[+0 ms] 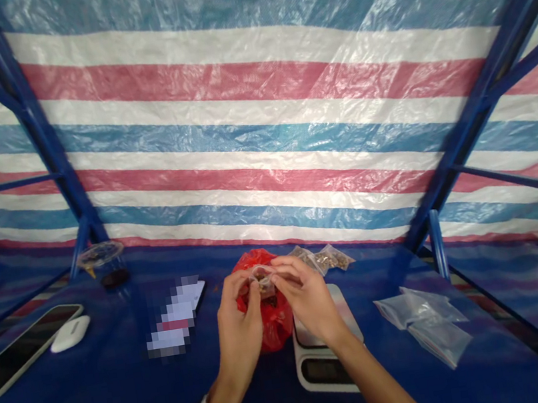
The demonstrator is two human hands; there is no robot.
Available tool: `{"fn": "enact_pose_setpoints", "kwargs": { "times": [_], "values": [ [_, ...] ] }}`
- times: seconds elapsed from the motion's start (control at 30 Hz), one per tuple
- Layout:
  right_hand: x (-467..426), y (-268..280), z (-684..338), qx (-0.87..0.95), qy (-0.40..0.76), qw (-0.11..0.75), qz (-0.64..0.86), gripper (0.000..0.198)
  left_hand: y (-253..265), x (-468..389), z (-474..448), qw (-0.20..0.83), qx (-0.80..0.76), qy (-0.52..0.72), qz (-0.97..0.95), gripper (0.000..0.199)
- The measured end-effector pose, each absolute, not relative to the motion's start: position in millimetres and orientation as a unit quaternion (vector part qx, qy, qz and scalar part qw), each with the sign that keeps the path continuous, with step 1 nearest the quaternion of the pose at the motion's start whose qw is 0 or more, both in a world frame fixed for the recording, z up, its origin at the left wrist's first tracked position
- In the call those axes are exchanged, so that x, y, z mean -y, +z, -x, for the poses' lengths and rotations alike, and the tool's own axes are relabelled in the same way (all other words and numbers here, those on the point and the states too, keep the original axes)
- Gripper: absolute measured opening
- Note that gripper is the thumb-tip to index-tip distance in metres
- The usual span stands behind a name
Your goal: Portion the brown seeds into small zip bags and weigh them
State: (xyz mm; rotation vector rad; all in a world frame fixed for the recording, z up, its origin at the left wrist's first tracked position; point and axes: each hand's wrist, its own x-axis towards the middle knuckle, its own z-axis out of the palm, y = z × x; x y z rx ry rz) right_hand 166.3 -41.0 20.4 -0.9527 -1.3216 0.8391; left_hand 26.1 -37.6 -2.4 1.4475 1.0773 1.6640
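Between my two hands is a small clear zip bag with some small pieces in it. My left hand pinches its left edge, thumb against fingers. The right edge is pinched by my right hand. Under the bag lies a red plastic bag, its mouth open, with dark small contents partly hidden by my hands. A white kitchen scale with a metal plate stands beneath my right hand and wrist. Behind that hand lie filled zip bags of small brownish pieces.
Flat clear zip bags lie at the right. To the left are a lit phone, a white earbud case, a dark phone and a plastic cup of dark liquid. Blue posts frame striped sheeting behind.
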Motion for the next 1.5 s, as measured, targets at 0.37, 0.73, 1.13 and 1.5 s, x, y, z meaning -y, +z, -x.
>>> {"fn": "enact_pose_setpoints", "kwargs": {
  "times": [0.37, 0.73, 1.13, 1.5],
  "values": [
    [68, 31, -229, 0.531, 0.337, 0.612, 0.48, 0.033, 14, 52, -57, 0.424, -0.357, 0.59, -0.586, 0.027],
    [68, -15, -294, 0.618, 0.039, 0.406, 0.672, 0.024, 0, 66, -60, 0.135, -0.403, 0.404, -0.81, 0.022],
    [82, -8, -317, 0.543, 0.021, 0.476, 0.692, 0.032, -13, 39, -7, 0.106, -0.396, 0.292, -0.864, 0.03],
    [89, 3, -309, 0.534, 0.048, 0.439, 0.721, 0.04, 22, 60, -5, 0.012, -0.402, 0.523, -0.751, 0.014]
  ]
}}
